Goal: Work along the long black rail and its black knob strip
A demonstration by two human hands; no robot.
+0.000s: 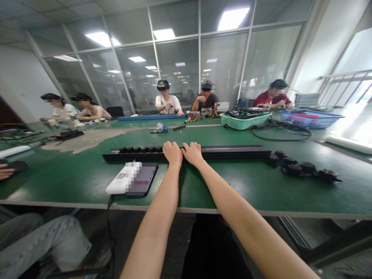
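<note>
Both hands point(173, 154) point(193, 154) over a green workbench point(64, 186) in a glass-walled room point(177, 66)

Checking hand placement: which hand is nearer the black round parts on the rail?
Left. The left hand rests at the end of the black parts on the rail; the right hand lies farther along.
</note>
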